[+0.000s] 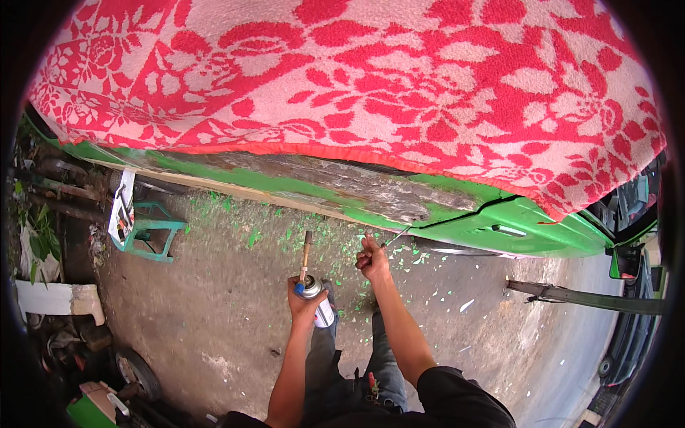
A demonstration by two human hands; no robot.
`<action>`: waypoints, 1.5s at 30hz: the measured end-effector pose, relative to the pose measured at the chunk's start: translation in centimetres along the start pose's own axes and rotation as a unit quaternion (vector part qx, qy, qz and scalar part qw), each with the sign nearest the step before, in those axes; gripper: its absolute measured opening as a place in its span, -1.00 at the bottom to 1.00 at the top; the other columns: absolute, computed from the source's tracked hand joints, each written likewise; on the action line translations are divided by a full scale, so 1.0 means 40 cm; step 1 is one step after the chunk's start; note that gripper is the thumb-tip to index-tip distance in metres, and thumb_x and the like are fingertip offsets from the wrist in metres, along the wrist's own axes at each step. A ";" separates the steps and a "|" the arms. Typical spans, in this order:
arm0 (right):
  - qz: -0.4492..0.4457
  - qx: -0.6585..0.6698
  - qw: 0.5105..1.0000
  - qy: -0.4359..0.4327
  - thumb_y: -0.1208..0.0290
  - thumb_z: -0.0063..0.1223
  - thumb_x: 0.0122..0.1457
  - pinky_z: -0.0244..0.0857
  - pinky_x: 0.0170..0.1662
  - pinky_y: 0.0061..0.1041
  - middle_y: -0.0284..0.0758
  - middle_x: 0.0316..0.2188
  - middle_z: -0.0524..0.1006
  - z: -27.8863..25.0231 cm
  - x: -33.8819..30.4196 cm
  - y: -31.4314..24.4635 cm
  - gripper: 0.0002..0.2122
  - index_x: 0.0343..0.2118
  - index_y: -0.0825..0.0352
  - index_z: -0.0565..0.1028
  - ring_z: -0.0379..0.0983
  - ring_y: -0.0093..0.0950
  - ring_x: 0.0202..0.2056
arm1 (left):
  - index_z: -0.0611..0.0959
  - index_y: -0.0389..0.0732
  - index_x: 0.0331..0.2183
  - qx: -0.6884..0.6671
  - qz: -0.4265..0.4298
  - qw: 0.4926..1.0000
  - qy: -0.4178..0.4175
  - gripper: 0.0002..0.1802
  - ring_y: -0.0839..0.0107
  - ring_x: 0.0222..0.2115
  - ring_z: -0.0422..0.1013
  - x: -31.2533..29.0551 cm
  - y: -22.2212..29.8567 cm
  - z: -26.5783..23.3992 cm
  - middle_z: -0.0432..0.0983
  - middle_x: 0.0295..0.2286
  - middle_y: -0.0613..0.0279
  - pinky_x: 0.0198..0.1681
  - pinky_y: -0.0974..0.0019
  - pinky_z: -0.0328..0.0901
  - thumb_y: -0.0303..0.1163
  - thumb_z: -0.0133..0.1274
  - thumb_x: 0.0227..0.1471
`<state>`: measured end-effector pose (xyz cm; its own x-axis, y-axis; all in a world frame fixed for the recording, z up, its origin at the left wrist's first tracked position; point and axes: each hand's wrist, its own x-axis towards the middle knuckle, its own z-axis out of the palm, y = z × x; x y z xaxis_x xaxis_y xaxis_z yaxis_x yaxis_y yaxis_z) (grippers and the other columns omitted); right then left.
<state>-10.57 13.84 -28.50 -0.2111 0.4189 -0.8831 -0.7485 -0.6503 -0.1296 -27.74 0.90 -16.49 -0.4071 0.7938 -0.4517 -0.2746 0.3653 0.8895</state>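
In my left hand [302,304] is a gas torch [325,314], a white canister with a blue-knobbed burner head; its metal nozzle points up toward the car. I cannot make out any flame. My right hand [372,261] is closed round a slim tool with a thin metal shaft [399,235], perhaps a scraper or screwdriver. The shaft reaches the lower side of a green car [457,230], close to the door gap. Left of that gap, much of the paint is stripped to a rough grey-brown patch [342,184]. A red and pink patterned towel [371,78] drapes over the car.
Green paint flakes [250,239] litter the concrete floor. To the left stands a teal plastic stool [151,232] with a white sheet and small items. A loose wheel [138,372] lies lower left. At right are a beam [585,296] and a dark parked car [628,335].
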 end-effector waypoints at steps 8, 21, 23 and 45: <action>-0.041 0.137 0.987 -0.077 0.21 0.34 0.03 0.05 -0.56 -0.63 -0.65 -0.73 0.27 0.132 0.009 -0.053 -0.79 -0.37 0.05 0.49 0.12 -0.68 -0.68 | 0.29 -0.15 -0.20 0.017 -0.016 1.000 0.009 -0.34 0.50 -0.33 0.45 0.006 -0.040 0.013 0.41 -0.34 0.26 -0.28 0.41 0.37 -0.73 0.32 -0.29; -0.095 0.155 0.983 -0.039 0.25 0.29 0.07 0.03 -0.59 -0.67 -0.67 -0.57 0.27 0.135 0.077 -0.014 -0.82 -0.34 0.04 0.47 0.08 -0.71 -0.71 | 0.29 -0.12 -0.27 0.006 -0.018 1.000 -0.009 -0.39 0.44 -0.42 0.48 0.003 -0.029 -0.025 0.40 -0.41 0.29 -0.35 0.31 0.41 -0.69 0.31 -0.29; -0.092 0.147 0.984 -0.023 0.21 0.28 0.07 -0.01 -0.62 -0.70 -0.67 -0.77 0.16 0.173 0.044 -0.011 -0.83 -0.45 0.02 0.46 0.06 -0.71 -0.73 | 0.29 -0.11 -0.27 0.027 0.001 1.000 0.002 -0.39 0.43 -0.42 0.48 0.009 -0.051 -0.043 0.40 -0.41 0.29 -0.35 0.30 0.41 -0.69 0.31 -0.29; -0.073 -0.014 0.997 0.021 0.46 0.04 0.18 0.16 -0.61 -0.61 -0.46 -0.61 0.32 -0.130 -0.340 0.070 -0.85 -0.39 0.18 0.28 0.21 -0.64 -0.64 | 0.30 -0.14 -0.19 0.028 0.021 0.994 -0.102 -0.31 0.48 -0.32 0.44 -0.059 0.060 -0.085 0.41 -0.34 0.31 -0.27 0.33 0.39 -0.65 0.38 -0.33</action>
<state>-6.51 3.03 -19.18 -0.0744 0.4845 -0.8716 -0.7517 -0.6016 -0.2703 -30.40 -1.75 -13.52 -0.2312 0.8891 -0.3950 -0.2091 0.3511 0.9127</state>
